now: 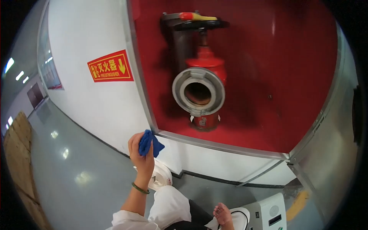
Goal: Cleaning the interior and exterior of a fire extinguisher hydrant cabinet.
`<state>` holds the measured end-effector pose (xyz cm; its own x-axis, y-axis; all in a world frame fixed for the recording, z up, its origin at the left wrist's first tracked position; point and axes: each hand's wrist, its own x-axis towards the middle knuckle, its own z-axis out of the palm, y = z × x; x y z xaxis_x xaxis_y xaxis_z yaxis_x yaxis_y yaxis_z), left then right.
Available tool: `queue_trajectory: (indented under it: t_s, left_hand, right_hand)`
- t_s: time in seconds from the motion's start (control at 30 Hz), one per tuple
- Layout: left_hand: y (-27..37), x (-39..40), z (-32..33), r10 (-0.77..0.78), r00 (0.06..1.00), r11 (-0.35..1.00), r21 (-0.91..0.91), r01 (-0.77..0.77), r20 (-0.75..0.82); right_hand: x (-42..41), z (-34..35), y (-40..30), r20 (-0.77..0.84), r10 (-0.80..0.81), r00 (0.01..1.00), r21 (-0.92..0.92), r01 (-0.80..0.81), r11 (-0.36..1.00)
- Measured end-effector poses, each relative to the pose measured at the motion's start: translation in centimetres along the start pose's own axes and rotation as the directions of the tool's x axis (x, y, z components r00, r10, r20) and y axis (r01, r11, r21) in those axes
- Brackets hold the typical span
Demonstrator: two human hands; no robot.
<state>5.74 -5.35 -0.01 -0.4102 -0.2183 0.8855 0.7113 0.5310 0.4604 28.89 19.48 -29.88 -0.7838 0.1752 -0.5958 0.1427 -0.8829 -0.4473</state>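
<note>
My left hand grips a folded blue cloth at the lower left corner of the metal frame of a red-backed hydrant cabinet. Whether the cloth touches the frame is hard to tell. Inside the cabinet stands a red fire hydrant valve with a grey metal hose coupling facing me. A black handwheel tops it, and a red and yellow object shows just above the wheel. Low in the view, my right hand holds nothing, its fingers loosely curled and somewhat apart.
Below my left hand, a white rolled fire hose rests by the wall. The metal cabinet door stands swung out to the right. A white box-shaped device is at lower right. Wooden panels line the far left. A red sign bears writing.
</note>
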Motion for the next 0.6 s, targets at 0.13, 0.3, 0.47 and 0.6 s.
queue_trajectory:
  t_s: [0.13,0.3,0.47,0.6]
  left_hand:
    - [0.7,1.7,0.9,0.015,1.0,1.0,0.01,-0.015,0.008]
    - [-0.5,-0.6,1.1,0.149,0.989,0.982,0.116,-0.151,0.027]
    - [0.3,0.2,0.7,0.073,0.995,0.995,0.058,-0.077,0.071]
    - [0.4,-0.5,0.8,0.079,0.996,0.99,0.113,-0.083,0.041]
  right_hand:
    - [0.4,0.1,-0.2,-0.076,0.002,0.997,-0.02,-0.004,1.0]
    - [0.4,0.2,-0.6,-0.056,0.025,0.998,-0.034,-0.027,0.999]
    - [0.4,0.0,-0.5,-0.045,0.025,0.999,-0.05,-0.028,0.998]
    - [0.8,-0.6,0.0,-0.022,-0.002,1.0,-0.077,0.0,0.997]
